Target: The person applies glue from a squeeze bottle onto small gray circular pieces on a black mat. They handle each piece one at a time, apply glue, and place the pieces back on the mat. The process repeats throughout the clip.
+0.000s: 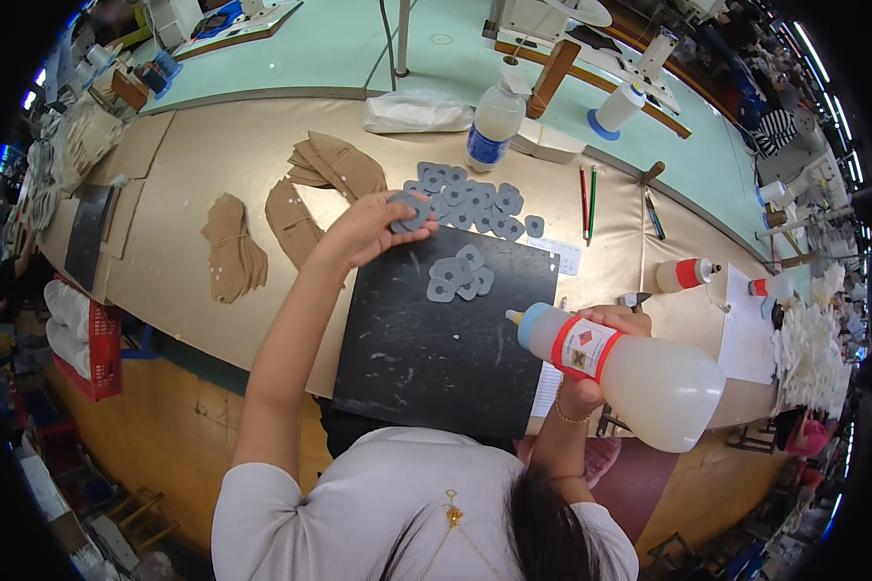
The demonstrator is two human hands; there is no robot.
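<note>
My left hand (380,229) is closed on a few small grey patches (412,211), each with a darker round spot, above the far left edge of a black board (397,339). In my right hand (591,373) is a large translucent squeeze bottle (664,387) with a blue cap and a red-edged label, tilted on its side. Its nozzle points left over the board's right part. A small heap of grey patches (458,274) lies on the board between my hands. Beyond the board, many more grey patches (470,203) are spread on the brown table cover.
Brown cut pieces (233,250) lie in bundles at the left. A clear bottle (495,126) with a blue label stands at the back. Red and green pencils (588,205), a smaller red-labelled bottle (686,275) and white paper (749,329) are on the right. A red basket (103,353) stands below left.
</note>
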